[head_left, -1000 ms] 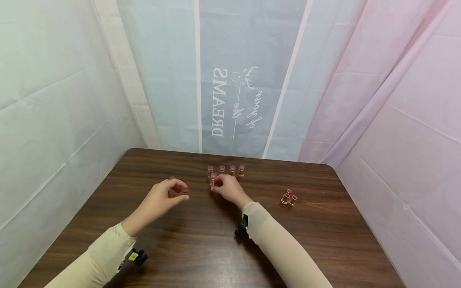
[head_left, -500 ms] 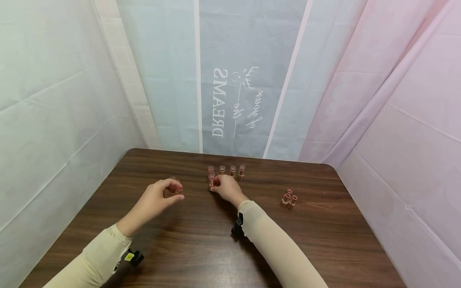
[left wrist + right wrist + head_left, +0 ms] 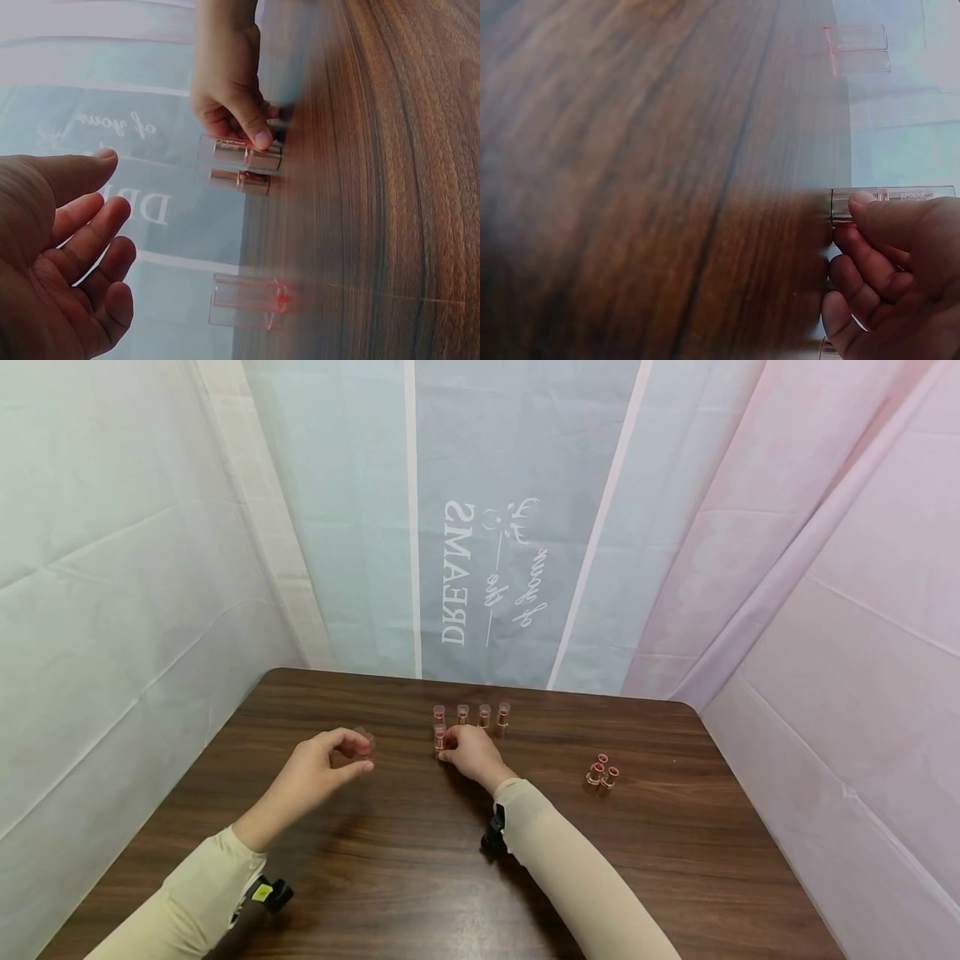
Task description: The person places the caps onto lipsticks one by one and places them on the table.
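Note:
My right hand (image 3: 474, 752) pinches a lipstick (image 3: 440, 738) with a clear cap between thumb and fingers. It stands upright at the tabletop, in front of the left end of a row of several capped lipsticks (image 3: 503, 716). In the right wrist view the thumb lies on the lower tube of this lipstick (image 3: 922, 193). My left hand (image 3: 318, 768) hovers to the left, its fingers loosely bent and holding nothing. Just beyond its fingertips stand clear caps (image 3: 365, 734), partly hidden by the hand; the left wrist view shows these caps (image 3: 244, 294) more plainly.
Three lipstick tubes (image 3: 597, 773) with red tops and no clear caps stand close together on the right of the brown wooden table (image 3: 420, 877). A printed cloth (image 3: 487, 460) hangs behind the far edge, and pale cloths hang on both sides.
My left hand has drifted left, nearer the clear caps. My right hand has shifted the lipstick slightly left and nearer to me, still pinching it.

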Action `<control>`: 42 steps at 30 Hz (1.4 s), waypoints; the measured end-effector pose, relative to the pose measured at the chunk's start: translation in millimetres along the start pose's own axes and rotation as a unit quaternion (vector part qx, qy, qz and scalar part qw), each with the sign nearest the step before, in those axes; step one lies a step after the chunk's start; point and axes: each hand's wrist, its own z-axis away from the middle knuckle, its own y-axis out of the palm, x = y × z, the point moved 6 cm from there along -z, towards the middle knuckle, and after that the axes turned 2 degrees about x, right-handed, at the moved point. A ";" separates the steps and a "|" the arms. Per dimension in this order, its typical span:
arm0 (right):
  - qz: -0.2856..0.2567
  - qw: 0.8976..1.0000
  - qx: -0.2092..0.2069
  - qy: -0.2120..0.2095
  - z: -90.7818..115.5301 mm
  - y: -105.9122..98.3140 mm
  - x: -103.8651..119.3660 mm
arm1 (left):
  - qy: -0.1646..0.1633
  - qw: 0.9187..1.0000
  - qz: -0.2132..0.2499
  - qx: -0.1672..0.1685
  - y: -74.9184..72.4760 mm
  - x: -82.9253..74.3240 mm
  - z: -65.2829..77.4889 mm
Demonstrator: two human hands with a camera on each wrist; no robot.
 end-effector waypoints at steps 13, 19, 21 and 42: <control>-0.010 1.000 -0.003 -0.006 7.4 -7.4 -0.1 | -0.022 1.000 -0.004 0.008 3.6 7.3 2.3; -0.027 0.998 -0.034 -0.033 23.0 -39.4 6.8 | -0.022 1.000 -0.006 0.005 3.4 7.8 4.2; -0.035 0.997 -0.046 -0.046 31.1 -53.3 10.2 | -0.022 1.000 -0.007 0.004 3.0 7.6 4.3; -0.079 0.980 -0.161 -0.084 133.5 -131.0 -10.9 | -0.060 0.996 -0.057 -0.021 9.4 46.6 -6.6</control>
